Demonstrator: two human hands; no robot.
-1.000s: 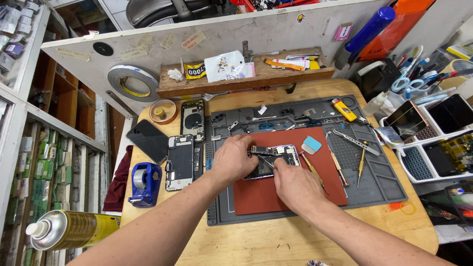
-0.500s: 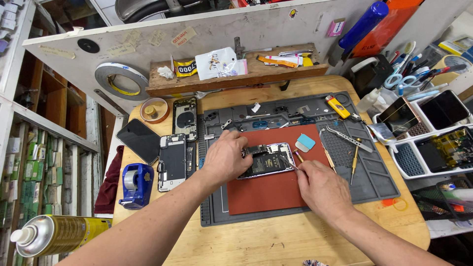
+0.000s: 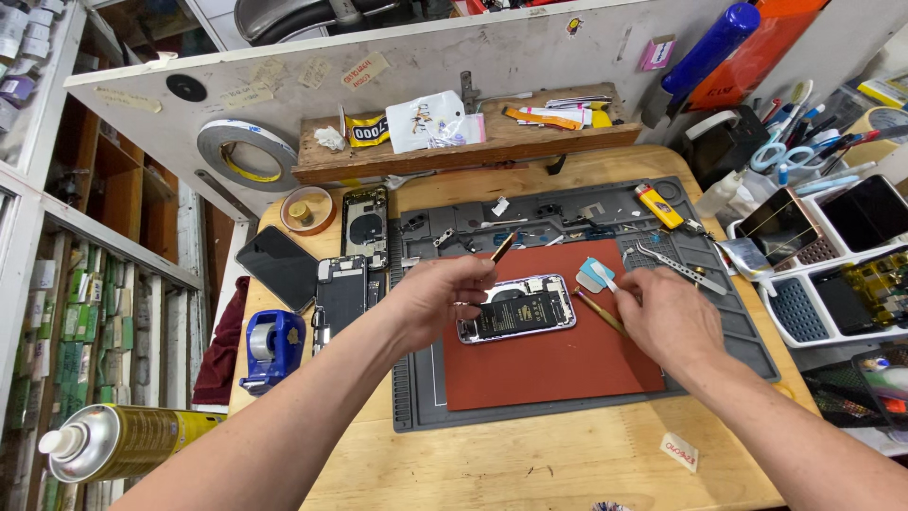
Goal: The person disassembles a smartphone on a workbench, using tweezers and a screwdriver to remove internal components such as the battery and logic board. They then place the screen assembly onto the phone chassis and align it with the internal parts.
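An opened phone (image 3: 518,309) with its black battery showing lies on the red pad (image 3: 558,369) of a grey work mat (image 3: 719,322). My left hand (image 3: 430,301) hovers just left of the phone, shut on a thin brass-tipped tool (image 3: 503,248) that points up and to the right. My right hand (image 3: 662,312) is to the right of the phone, its fingertips pinched on a thin white tool (image 3: 605,275) that touches a light blue pick (image 3: 588,276). A brass-coloured stick (image 3: 602,313) lies on the pad between phone and right hand.
Two phone bodies (image 3: 364,227) (image 3: 340,293) and a dark screen (image 3: 281,267) lie left of the mat. A blue tape dispenser (image 3: 270,345) and a spray can (image 3: 123,440) stand at the left. Tweezers (image 3: 679,268), a yellow lighter (image 3: 658,206) and white trays of phones (image 3: 832,274) are on the right.
My left hand has lifted off the phone and now holds the brass-tipped tool up. My right hand has moved from the phone to the right, over to the blue pick.
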